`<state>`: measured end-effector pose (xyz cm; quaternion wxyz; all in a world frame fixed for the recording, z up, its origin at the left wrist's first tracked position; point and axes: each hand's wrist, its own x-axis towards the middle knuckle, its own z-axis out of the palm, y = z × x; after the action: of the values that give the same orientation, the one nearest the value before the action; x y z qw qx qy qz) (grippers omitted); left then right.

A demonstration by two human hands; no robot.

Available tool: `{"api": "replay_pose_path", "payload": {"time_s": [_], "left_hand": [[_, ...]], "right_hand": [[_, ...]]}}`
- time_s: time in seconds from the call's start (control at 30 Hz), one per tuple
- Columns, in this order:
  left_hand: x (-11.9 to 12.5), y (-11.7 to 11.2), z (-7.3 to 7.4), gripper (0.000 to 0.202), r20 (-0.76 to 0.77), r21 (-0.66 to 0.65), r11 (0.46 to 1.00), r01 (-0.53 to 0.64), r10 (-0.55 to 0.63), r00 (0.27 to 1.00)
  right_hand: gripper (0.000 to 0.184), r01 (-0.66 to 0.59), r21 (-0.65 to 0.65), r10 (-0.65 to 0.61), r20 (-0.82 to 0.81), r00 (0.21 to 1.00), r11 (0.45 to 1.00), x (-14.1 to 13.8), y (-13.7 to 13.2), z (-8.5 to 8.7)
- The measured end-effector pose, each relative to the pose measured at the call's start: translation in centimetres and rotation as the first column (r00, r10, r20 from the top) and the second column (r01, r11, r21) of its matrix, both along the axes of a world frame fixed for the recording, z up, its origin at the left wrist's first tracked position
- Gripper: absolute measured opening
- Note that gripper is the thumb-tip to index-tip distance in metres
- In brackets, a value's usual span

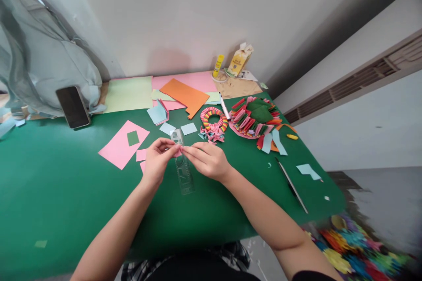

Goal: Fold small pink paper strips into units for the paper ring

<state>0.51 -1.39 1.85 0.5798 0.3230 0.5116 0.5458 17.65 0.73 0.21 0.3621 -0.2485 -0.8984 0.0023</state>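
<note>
My left hand [157, 157] and my right hand [208, 160] meet over the middle of the green table, fingertips pinched together on a small piece of pink paper [178, 153]. Most of that piece is hidden by the fingers. Below them a clear plastic stencil ruler [185, 178] lies flat on the table. Two light blue paper rectangles, one of them the right-hand blue card [189, 129], rest just beyond the hands. Farther right is a ring of folded striped paper [214, 113], with small pink and blue folded pieces [212, 134] at its near side.
A phone [73, 107] leans against a grey bag [49, 44] at the left. Pink sheet [112, 151], orange paper [184, 95], glue stick [218, 66] and carton [240, 60] lie or stand around. At the right are a folded-paper flower piece [260, 112] and a long thin blade-like tool [292, 185].
</note>
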Motion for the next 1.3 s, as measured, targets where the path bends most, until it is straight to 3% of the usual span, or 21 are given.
{"api": "replay_pose_path", "payload": {"time_s": [0.07, 0.13, 0.2, 0.27, 0.33, 0.47, 0.6, 0.7, 0.93, 1.07, 1.3], "left_hand": [[0.0, 0.0, -0.1, 0.036, -0.007, 0.004, 1.000, -0.008, 0.008, 1.000], [0.1, -0.1, -0.2, 0.036, -0.016, 0.014, 1.000, -0.006, 0.006, 1.000], [0.1, -0.2, -0.2, 0.036, -0.027, 0.028, 1.000, 0.007, -0.006, 1.000], [0.2, -0.3, -0.2, 0.036, -0.044, 0.041, 0.999, 0.022, -0.020, 0.999], [0.3, -0.3, -0.2, 0.037, -0.059, 0.045, 0.998, 0.038, -0.035, 0.998], [0.4, -0.5, -0.3, 0.036, -0.078, 0.040, 0.997, 0.061, -0.058, 0.995], [0.4, -0.5, -0.5, 0.033, -0.091, 0.051, 0.996, 0.068, -0.064, 0.994], [0.4, -0.5, -0.6, 0.033, -0.109, 0.060, 0.996, 0.069, -0.063, 0.992], [0.6, -0.7, -0.6, 0.033, -0.175, 0.110, 0.991, 0.075, -0.055, 0.983], [0.6, -0.8, -0.7, 0.031, -0.235, 0.153, 0.986, 0.071, -0.034, 0.971], [0.4, -0.6, -0.6, 0.030, -0.196, 0.182, 0.983, 0.030, 0.007, 0.981]], "right_hand": [[0.022, 0.001, 0.044, -0.001, -0.012, 1.000, 0.999, -0.1, 0.0, 0.2], [0.021, -0.001, -0.002, 0.000, -0.084, 0.996, 1.000, -0.2, -0.1, 0.5], [0.018, -0.002, -0.148, -0.028, -0.203, 0.979, 0.989, -0.4, -0.2, 0.8], [0.016, -0.027, -0.330, -0.083, -0.315, 0.945, 0.944, -0.5, -0.3, 1.0], [0.013, -0.091, -0.500, -0.122, -0.378, 0.918, 0.861, -0.6, -0.2, 1.1], [0.014, -0.202, -0.746, -0.202, -0.412, 0.888, 0.635, -0.6, -0.1, 0.8], [0.022, -0.281, -0.848, -0.236, -0.417, 0.878, 0.450, -0.4, 0.2, 0.4], [0.027, -0.317, -0.869, -0.249, -0.426, 0.870, 0.379, -0.4, 0.4, 0.4], [0.031, -0.344, -0.877, -0.229, -0.431, 0.873, 0.336, -0.4, 0.5, 0.1], [0.029, -0.349, -0.869, -0.226, -0.440, 0.869, 0.350, -0.5, 0.5, -0.1], [0.029, -0.296, -0.868, -0.193, -0.394, 0.899, 0.398, -0.4, 0.4, 0.3]]}}
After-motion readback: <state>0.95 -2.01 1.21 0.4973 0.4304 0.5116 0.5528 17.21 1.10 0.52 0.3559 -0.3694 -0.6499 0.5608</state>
